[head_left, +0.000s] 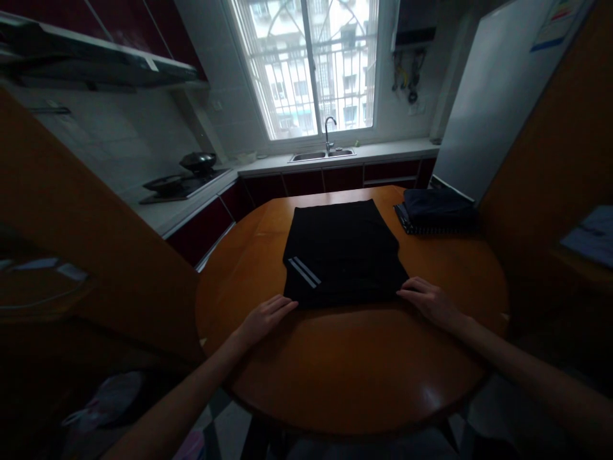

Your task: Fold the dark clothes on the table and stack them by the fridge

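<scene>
A black garment [342, 252] with two pale stripes near its left corner lies folded flat on the round wooden table [354, 364]. My left hand [265, 317] rests on the table with its fingertips at the garment's near left corner, fingers stretched out. My right hand [428, 300] lies flat at the near right corner, fingers extended and touching the cloth's edge. Neither hand holds anything.
A stack of folded dark clothes [435, 211] sits at the table's far right. Behind are a counter with a sink [323, 154], a stove with pans [184, 176], a window and a white fridge [498, 96] at right. Wooden panels flank both sides.
</scene>
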The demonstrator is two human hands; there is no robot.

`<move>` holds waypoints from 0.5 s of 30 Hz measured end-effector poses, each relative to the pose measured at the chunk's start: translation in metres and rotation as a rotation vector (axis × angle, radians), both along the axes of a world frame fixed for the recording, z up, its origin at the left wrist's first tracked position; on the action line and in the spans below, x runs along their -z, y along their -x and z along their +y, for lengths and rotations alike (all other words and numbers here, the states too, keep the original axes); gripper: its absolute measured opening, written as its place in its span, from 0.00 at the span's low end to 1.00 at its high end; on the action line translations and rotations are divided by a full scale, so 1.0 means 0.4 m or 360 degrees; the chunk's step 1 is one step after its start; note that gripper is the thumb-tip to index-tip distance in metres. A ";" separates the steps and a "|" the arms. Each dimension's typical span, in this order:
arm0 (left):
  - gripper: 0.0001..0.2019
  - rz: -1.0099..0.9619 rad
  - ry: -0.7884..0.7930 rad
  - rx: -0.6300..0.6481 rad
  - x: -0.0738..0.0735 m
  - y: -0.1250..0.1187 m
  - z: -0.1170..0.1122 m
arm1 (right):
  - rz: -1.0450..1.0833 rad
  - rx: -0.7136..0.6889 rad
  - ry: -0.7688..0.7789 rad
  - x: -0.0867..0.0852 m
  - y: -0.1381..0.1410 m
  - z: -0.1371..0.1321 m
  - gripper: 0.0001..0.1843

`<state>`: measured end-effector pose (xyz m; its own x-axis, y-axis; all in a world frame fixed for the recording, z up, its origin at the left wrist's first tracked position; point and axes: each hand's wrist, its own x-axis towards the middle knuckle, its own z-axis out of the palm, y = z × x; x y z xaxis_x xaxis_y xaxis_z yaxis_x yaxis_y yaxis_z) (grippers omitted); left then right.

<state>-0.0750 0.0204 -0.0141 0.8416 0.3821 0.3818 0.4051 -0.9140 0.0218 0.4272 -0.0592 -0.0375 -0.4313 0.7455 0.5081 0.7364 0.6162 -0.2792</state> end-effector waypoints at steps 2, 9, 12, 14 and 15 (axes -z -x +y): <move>0.19 -0.0035 0.0031 -0.0029 -0.011 0.001 -0.038 | 0.0049 0.0009 0.0034 -0.004 0.009 -0.034 0.17; 0.13 -0.0278 0.0327 -0.0232 -0.085 0.009 -0.190 | 0.0275 0.0015 0.0310 -0.049 0.025 -0.170 0.14; 0.09 -0.0324 0.0511 -0.0382 -0.137 -0.008 -0.194 | 0.0327 0.0053 0.0545 -0.104 0.026 -0.169 0.13; 0.10 -0.0309 0.0664 -0.0466 -0.179 -0.027 -0.160 | 0.0367 0.0105 0.0733 -0.151 0.024 -0.123 0.14; 0.10 -0.0306 0.0731 -0.0504 -0.199 -0.038 -0.132 | 0.0390 0.0129 0.0820 -0.174 0.022 -0.086 0.14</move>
